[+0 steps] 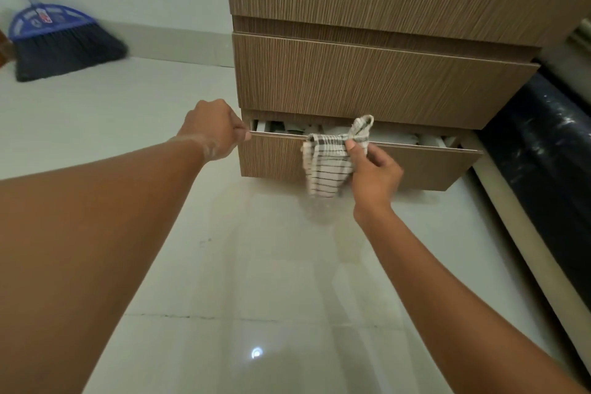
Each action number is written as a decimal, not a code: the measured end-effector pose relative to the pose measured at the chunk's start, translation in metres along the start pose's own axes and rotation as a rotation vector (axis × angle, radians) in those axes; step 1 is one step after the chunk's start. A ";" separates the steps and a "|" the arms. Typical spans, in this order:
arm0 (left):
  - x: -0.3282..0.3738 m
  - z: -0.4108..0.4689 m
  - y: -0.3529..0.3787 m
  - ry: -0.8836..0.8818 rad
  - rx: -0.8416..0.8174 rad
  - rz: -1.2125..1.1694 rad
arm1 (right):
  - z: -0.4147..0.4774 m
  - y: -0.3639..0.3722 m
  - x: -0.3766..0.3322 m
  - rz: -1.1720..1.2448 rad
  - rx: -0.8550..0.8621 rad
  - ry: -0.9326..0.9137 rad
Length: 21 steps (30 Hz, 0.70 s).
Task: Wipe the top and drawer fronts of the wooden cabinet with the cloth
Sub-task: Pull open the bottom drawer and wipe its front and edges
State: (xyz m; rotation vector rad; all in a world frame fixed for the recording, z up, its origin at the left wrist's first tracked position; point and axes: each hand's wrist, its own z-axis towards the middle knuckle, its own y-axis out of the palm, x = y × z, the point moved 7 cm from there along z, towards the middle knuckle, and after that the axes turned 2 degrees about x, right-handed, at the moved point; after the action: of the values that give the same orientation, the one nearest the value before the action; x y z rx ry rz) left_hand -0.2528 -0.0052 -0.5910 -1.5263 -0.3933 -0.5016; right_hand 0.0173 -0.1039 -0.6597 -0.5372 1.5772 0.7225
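The wooden cabinet [367,80] stands ahead with three drawer fronts in brown grain. Its bottom drawer [415,166] is pulled partly out, and white items show inside it. My left hand [214,128] grips the top left corner of that drawer's front edge. My right hand [372,169] holds a white cloth with dark stripes [326,163] against the bottom drawer front, near its top edge. The cloth hangs down over the front. The cabinet top is out of view.
A blue broom with dark bristles [60,41] leans on the wall at the far left. A dark plastic-wrapped object on a pale base [543,144] lies along the cabinet's right side. Glossy pale floor tiles [271,281] spread in front.
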 end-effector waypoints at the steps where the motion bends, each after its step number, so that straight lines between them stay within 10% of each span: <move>1: -0.001 0.001 0.001 0.006 0.002 -0.015 | -0.007 0.005 0.005 0.106 -0.008 0.117; 12: -0.016 -0.002 -0.005 -0.019 0.096 -0.149 | -0.009 0.001 -0.005 0.195 0.424 0.062; 21: -0.028 0.013 0.013 -0.214 0.153 -0.368 | 0.008 0.047 0.008 0.063 0.361 0.120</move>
State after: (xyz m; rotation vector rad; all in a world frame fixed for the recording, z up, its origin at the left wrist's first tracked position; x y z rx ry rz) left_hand -0.2684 0.0092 -0.6164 -1.3665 -0.8695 -0.5806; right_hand -0.0111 -0.0649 -0.6616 -0.2691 1.7939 0.4424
